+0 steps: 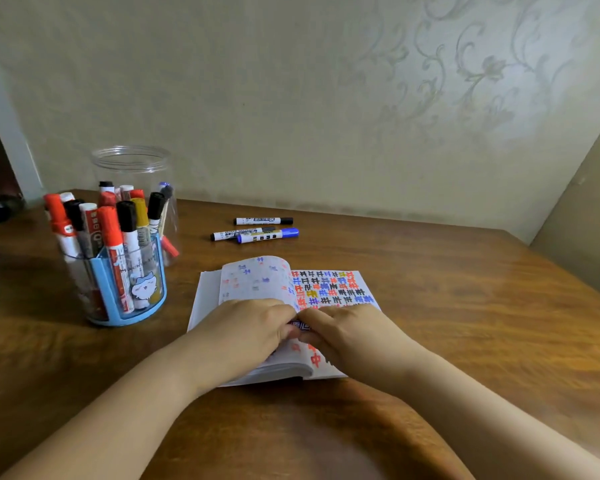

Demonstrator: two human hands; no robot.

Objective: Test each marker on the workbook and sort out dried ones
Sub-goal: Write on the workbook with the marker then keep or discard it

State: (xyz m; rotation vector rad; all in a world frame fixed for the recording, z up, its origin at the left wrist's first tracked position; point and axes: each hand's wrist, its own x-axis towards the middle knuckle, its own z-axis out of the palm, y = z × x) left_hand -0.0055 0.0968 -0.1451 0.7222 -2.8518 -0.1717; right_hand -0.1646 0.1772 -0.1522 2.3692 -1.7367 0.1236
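An open workbook (pixel 257 282) lies on the wooden table, its right page covered in rows of red, blue and black test marks. Over its lower half my left hand (pixel 243 327) and my right hand (pixel 347 330) meet, fingers curled. Between them they grip a blue marker (pixel 302 328), of which only a short blue patch shows. Three markers lie apart behind the book: a black-capped one (pixel 262 221), another black one (pixel 236 234) and a blue-capped one (pixel 267 236).
A blue pen holder (pixel 104 282) packed with several red, black and yellow markers stands at the left. Right behind it is a clear plastic jar (pixel 132 164) holding more markers. A wallpapered wall closes off the back of the table (pixel 465 306).
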